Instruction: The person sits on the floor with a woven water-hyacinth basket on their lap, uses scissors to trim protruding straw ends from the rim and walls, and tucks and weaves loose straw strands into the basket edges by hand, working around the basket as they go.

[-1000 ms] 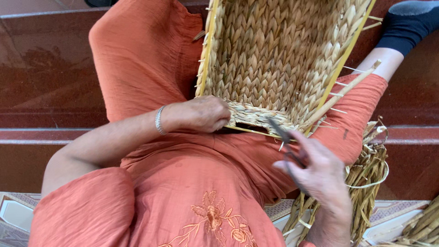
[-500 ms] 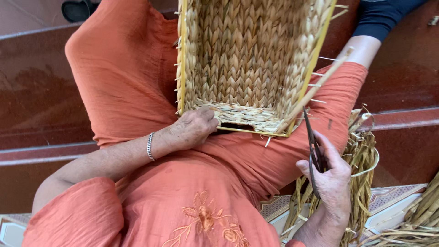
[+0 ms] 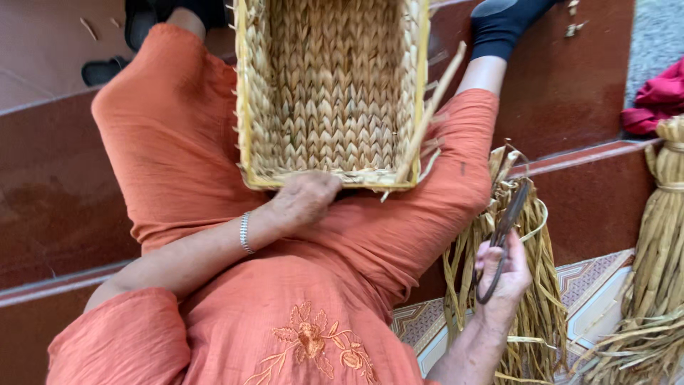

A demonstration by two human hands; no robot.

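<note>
Head view, looking down at a seated person's lap: one woven basket [image 3: 331,85], one pair of dark scissors [image 3: 502,239], two bundles of dried straw and two hands. The basket is rectangular, plaited from pale straw in a herringbone pattern, with a yellow rim; it rests on the orange-clad thighs at about twelve o'clock, its open side facing the camera. A loose straw strand [image 3: 431,107] sticks up along its right wall, and short cut ends poke out from both sides.

The left hand [image 3: 305,199] sits at the basket's near rim, roughly the centre of the frame, palm down, fingers curled together and pressed over the rim's edge — the fingertips are hidden behind the knuckles, so how they pinch the weave I cannot tell. A silver bracelet [image 3: 245,232] circles that wrist, and the forearm runs back toward eight o'clock.

The right hand [image 3: 507,274] is at about four o'clock, well apart from the basket, off the side of the right thigh. Its fingers are closed around the scissors' handle loops, the blades pointing up toward one o'clock and drawn together.

Just behind the scissors stands one straw bundle [image 3: 531,285], tied with a pale band. A second, thicker straw sheaf [image 3: 659,235] stands at three o'clock, bound near its top. A red cloth [image 3: 659,96] lies at two o'clock on the dark red step [image 3: 64,199]. A patterned mat [image 3: 591,285] shows at five o'clock.
</note>
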